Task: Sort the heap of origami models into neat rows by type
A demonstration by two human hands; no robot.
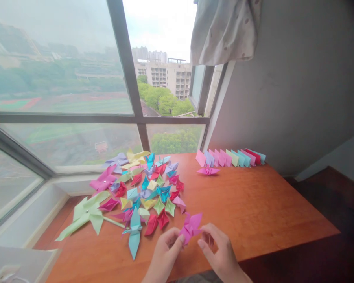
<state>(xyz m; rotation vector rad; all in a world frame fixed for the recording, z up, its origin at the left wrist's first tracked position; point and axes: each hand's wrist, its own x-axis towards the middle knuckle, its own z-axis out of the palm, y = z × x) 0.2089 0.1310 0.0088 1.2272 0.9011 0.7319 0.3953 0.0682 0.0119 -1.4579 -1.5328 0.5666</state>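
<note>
My left hand pinches the lower left of a pink folded paper figure just above the near edge of the wooden table. My right hand is closed on the figure's right side, fingertips touching the paper. Both hands hold it slightly off the tabletop. To the left of my hands lies a heap of colourful origami pieces, the nearest being a light blue crane and red pieces.
A large pale green paper pinwheel lies at the table's left. A row of folded coloured papers stands along the far right, with a pink crane in front. Windows behind; the table's right edge drops to dark floor.
</note>
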